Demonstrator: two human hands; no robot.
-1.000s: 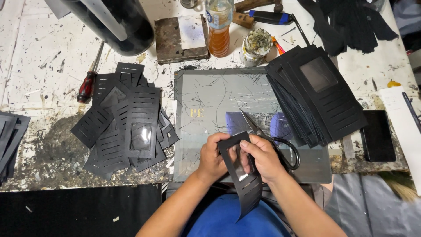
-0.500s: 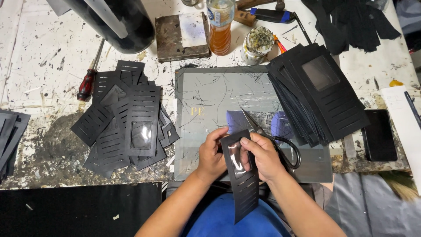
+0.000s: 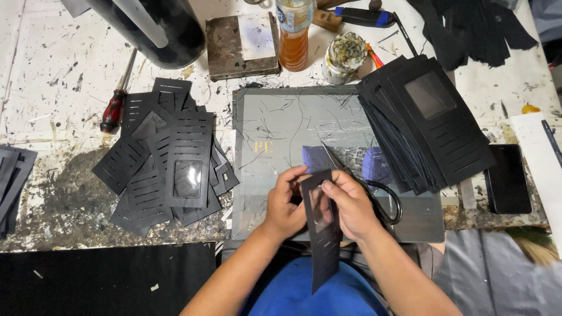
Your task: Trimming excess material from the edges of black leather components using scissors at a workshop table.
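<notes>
The grey cutting mat (image 3: 275, 134) lies mostly bare across its upper middle, so there is open room ahead of the left hand (image 3: 285, 205) and right hand (image 3: 351, 202). To the left, a loose heap of black slotted cards (image 3: 164, 161) crowds the mat's edge, with a red-handled screwdriver (image 3: 115, 105) beyond it. To the right, a fanned stack of black cards (image 3: 427, 120) overlaps the mat's corner, and scissors (image 3: 374, 196) lie just beside the right hand. Along the far edge stand a metal block (image 3: 240, 44), a bottle (image 3: 294, 32) and a small jar (image 3: 344, 55), closing that side. A phone (image 3: 508, 178) lies further right.
</notes>
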